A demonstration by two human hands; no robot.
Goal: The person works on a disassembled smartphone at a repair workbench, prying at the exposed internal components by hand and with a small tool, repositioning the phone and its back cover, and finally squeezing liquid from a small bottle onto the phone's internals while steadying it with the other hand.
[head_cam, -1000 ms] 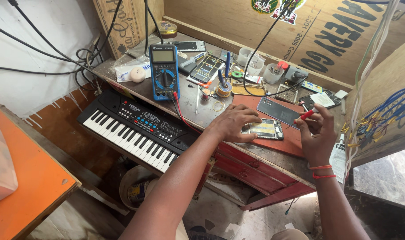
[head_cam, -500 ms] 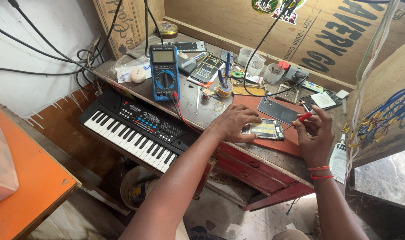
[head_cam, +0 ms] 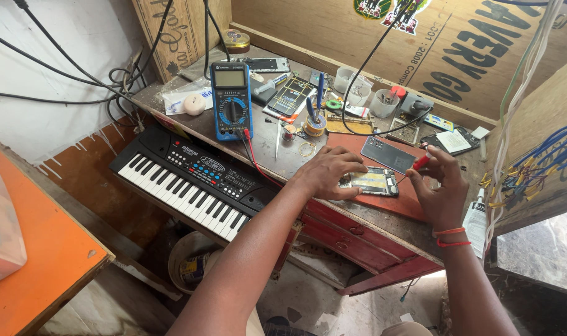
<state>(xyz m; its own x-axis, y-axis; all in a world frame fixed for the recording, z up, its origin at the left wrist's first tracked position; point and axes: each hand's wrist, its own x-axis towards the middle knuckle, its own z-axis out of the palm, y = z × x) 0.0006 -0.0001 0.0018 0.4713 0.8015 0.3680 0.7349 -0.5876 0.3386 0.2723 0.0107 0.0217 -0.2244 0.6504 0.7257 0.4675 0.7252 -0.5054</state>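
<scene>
Left hand [head_cam: 325,172] presses flat on the opened phone [head_cam: 370,182], lying on the red mat [head_cam: 401,199] at the bench's front edge. Right hand [head_cam: 442,186] pinches a red-handled screwdriver [head_cam: 418,165] (tip hidden). I advise vertical, light pressure.

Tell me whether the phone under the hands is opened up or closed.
Opened up: the phone shows bare internals, and its grey back cover lies apart beside it.
</scene>
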